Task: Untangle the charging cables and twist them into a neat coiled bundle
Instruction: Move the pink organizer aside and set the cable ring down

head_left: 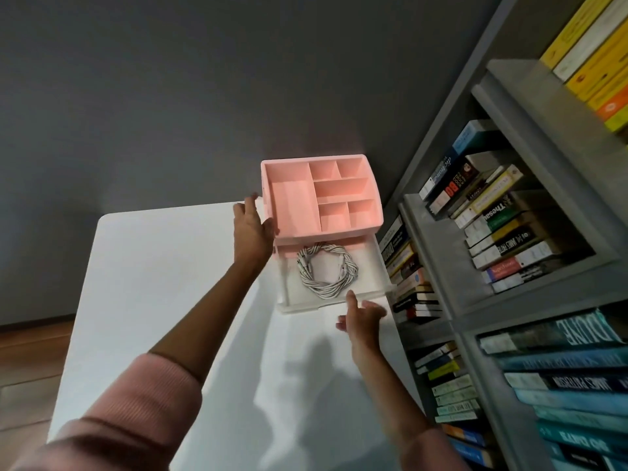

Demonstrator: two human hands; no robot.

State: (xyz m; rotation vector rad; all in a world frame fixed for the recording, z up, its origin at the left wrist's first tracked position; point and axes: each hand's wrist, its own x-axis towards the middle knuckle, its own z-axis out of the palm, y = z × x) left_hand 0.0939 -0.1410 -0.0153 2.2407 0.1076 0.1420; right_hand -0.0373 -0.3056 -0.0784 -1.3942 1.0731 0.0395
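White charging cables (326, 271) lie twisted into a round coil inside the pulled-out white drawer (373, 263) of a pink desk organiser (292, 205). My left hand (253, 226) presses flat against the organiser's left side, fingers spread. Just in front of the drawer's front edge is my right hand (362, 316), fingers apart, its fingertip touching the drawer's rim. Neither hand holds the cables.
The organiser stands at the far right corner of a white table (163, 283). A grey bookshelf (438, 253) packed with stacked books rises directly to the right. A grey wall lies behind, and wooden floor shows at the left.
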